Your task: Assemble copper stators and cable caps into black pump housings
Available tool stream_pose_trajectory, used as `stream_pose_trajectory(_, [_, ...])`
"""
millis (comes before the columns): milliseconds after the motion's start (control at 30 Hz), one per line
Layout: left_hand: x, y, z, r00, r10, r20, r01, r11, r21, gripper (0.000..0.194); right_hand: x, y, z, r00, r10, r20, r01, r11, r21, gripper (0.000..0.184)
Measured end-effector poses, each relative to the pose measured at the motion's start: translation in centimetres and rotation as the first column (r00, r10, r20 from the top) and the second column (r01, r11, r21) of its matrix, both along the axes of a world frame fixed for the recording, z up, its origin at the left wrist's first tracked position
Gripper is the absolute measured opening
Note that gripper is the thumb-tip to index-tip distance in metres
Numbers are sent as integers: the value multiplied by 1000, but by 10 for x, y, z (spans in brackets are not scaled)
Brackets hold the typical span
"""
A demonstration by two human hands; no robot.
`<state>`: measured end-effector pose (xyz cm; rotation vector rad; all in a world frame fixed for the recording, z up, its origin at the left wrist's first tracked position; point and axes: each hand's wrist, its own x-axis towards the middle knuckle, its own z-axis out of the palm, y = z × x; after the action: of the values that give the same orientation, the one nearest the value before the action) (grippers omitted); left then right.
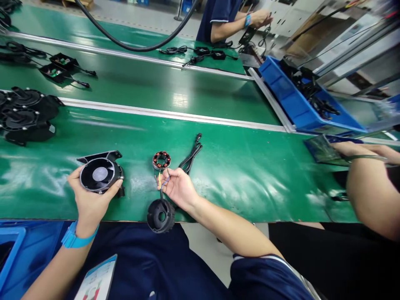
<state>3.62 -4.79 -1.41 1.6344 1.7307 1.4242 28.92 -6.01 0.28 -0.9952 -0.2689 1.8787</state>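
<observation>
My left hand (90, 200), with a blue wrist strap, is wrapped round a black round motor housing (100, 174) that has a bracket at its back. My right hand (179, 187) pinches the thin coloured wires (161, 181) that run from a copper-wound stator ring (161, 160). Below the fingers, a black ribbed cup-shaped cover (161, 216) hangs on the cable at the table's front edge. Behind my right hand a bundled black cable (194, 153) with a plug lies on the green mat.
Several black motor units (26, 110) stand at the left. Open black boxes with circuit boards (59, 68) lie beyond the metal rail (156, 114). A blue bin (281, 93) holds black parts. One co-worker's arm (368, 179) reaches in from the right; another person (225, 21) works across the table.
</observation>
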Motion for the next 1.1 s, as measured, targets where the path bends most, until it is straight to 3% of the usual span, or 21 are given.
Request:
stream_pose_trajectory(100, [-2,2,5,994,13,-111,2,991,134,88,9,-6,-2,978,-37,206,14,993,116,40])
stream_pose_trajectory(200, [-1,4,10,990,-61,-128,88,973,212,82,25,-5,3,852,-188,488,15,941,337,31])
stream_pose_trajectory(233, [0,4,10,989,-86,-122,112,969,222,82,31,-2,5,778,-217,589,-62,907,416,28])
stream_pose_trajectory(300, [-1,4,7,987,-96,-127,123,967,225,84,41,9,9,562,-254,787,-347,792,503,49])
stream_pose_trajectory(367, [-2,2,3,986,-78,-146,106,974,199,91,47,24,9,331,-293,897,-617,652,441,76])
stream_pose_trajectory(433, [-3,-1,0,980,-64,-188,97,981,170,101,48,37,6,243,-293,925,-725,578,374,83])
stream_pose_trajectory(533, [1,-7,2,954,-24,-298,74,985,158,115,43,41,8,223,-345,912,-748,539,387,72])
stream_pose_trajectory(600, [9,-9,7,944,15,-330,42,985,165,124,37,29,21,259,-427,867,-717,516,468,64])
stream_pose_trajectory(667, [21,-10,11,949,11,-314,44,985,169,125,30,11,41,319,-522,791,-687,448,572,61])
stream_pose_trajectory(767, [41,-10,12,957,-57,-286,112,977,180,100,14,-9,70,369,-644,670,-678,306,668,64])
stream_pose_trajectory(833, [51,-10,12,954,-125,-274,189,956,223,78,2,-12,77,369,-689,624,-688,249,681,63])
stream_pose_trajectory(900, [56,-10,12,937,-223,-269,293,920,259,70,-7,-9,75,337,-706,623,-718,235,656,60])
stream_pose_trajectory(967, [58,-9,13,914,-307,-266,374,890,260,76,-10,-3,72,274,-721,636,-757,245,605,62])
stream_pose_trajectory(1100, [59,-6,14,908,-318,-273,384,893,235,84,-3,1,83,157,-696,701,-844,273,461,64])
